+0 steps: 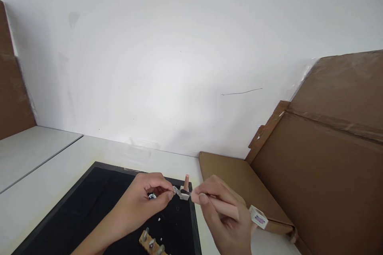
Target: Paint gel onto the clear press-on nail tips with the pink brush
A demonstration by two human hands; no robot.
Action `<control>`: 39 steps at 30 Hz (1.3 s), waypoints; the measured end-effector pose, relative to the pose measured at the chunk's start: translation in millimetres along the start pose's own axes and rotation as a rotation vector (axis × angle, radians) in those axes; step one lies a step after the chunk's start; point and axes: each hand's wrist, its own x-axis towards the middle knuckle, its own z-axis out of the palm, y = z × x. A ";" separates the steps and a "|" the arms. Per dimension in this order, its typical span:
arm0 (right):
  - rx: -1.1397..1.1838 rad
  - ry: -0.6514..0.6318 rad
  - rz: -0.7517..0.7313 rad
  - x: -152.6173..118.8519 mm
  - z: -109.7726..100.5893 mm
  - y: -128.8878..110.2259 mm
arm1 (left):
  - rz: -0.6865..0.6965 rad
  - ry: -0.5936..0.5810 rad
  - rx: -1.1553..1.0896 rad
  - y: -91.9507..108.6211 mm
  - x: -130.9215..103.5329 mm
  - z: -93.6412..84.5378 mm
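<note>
My left hand (151,195) pinches a small shiny clear piece (175,190) between thumb and forefinger; its exact kind is too small to tell. My right hand (223,211) is closed round the thick pale pink handle of a small brush (220,206). The dark tip of the brush points left, close to the clear piece; whether they touch I cannot tell. Just behind the brush tip stands a small white block-like container (184,196) with a pink stick (186,182) rising from it. A round shiny item (152,196) shows partly behind my left hand.
Under my hands lies a dark mat (98,191) on a white table (74,155). A tan strip (145,240) with several small pegs is near the front. A white box with a purple mark (259,218) stands right of my right hand, by flat cardboard (227,167). Cardboard panels (329,159) rise at the sides.
</note>
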 end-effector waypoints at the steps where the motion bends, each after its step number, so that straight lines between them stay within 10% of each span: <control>1: 0.022 -0.032 0.009 -0.3 -0.1 0.3 | -0.007 -0.001 -0.030 -0.8 0.2 -0.3; 23: -0.081 0.009 0.127 -7.8 -1.0 -0.1 | -0.127 0.103 -0.201 6.7 -17.0 -6.8; 31: 0.022 -0.176 0.480 -87.1 -8.3 20.5 | -0.255 -0.056 -0.085 -44.3 -54.0 17.8; 39: 0.152 -0.238 0.785 -169.2 9.8 35.6 | -0.322 0.085 0.004 -99.5 -100.5 65.2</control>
